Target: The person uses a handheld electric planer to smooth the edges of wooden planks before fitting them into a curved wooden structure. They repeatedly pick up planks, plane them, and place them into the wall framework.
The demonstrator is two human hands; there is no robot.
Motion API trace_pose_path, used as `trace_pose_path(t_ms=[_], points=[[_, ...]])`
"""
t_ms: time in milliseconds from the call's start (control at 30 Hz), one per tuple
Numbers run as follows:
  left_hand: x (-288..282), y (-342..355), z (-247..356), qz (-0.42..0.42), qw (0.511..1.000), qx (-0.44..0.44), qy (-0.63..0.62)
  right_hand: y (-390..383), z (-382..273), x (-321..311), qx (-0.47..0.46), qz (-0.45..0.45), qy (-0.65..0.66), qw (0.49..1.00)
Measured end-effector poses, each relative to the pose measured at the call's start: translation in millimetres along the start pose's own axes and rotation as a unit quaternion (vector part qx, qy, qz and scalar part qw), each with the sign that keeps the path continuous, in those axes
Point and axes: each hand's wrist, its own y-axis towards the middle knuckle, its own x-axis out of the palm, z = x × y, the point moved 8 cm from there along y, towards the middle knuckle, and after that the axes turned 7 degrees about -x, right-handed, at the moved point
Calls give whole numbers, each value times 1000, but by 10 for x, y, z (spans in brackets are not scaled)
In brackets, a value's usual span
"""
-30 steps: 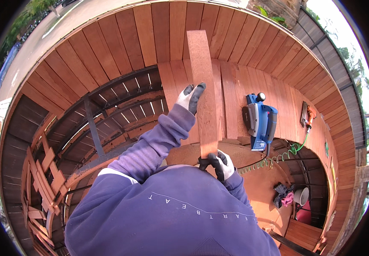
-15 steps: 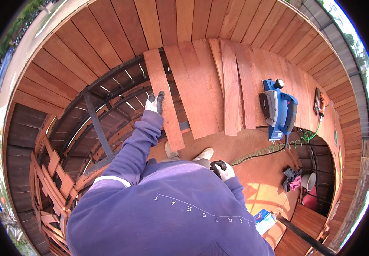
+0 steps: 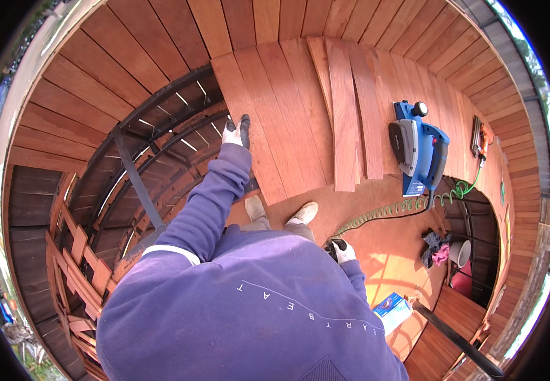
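My left hand (image 3: 237, 132), in a white glove with dark fingertips, grips the left edge of a reddish wooden plank (image 3: 240, 95). That plank lies over the dark metal frame (image 3: 136, 171), against a row of similar planks (image 3: 291, 127). My right hand (image 3: 343, 251), gloved the same way, hangs low on the right with its fingers curled. Whatever it may hold is too dark to make out. Loose boards (image 3: 341, 117) rest on top of the laid planks. Right of them a blue electric planer (image 3: 424, 149) sits on the wood.
An orange air tool (image 3: 483, 138) with a green coiled hose (image 3: 389, 217) lies at the right. Open gaps show between the frame bars on the left. Offcuts (image 3: 78, 267) pile up at lower left. A blue and white box (image 3: 392, 311) and a bucket (image 3: 460, 253) stand lower right.
The plank in my left hand has gone from lying askew with gaps beside it to sitting flush against its neighbour. My right hand has shifted slightly to the right.
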Motion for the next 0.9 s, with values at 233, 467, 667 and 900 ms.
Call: trace_pose_path(t_ms=[233, 467, 667, 900], points=[[-54, 90, -28, -21, 999, 3, 42, 368, 377, 188, 43, -49, 104, 992], [-219, 461, -227, -97, 995, -33, 6, 612, -64, 428, 31, -90, 74, 993], [-84, 406, 144, -23, 998, -49, 35, 535, 227, 214, 35, -63, 100, 992], [1, 345, 394, -20, 998, -27, 53, 282, 108, 71, -44, -7, -49, 998]])
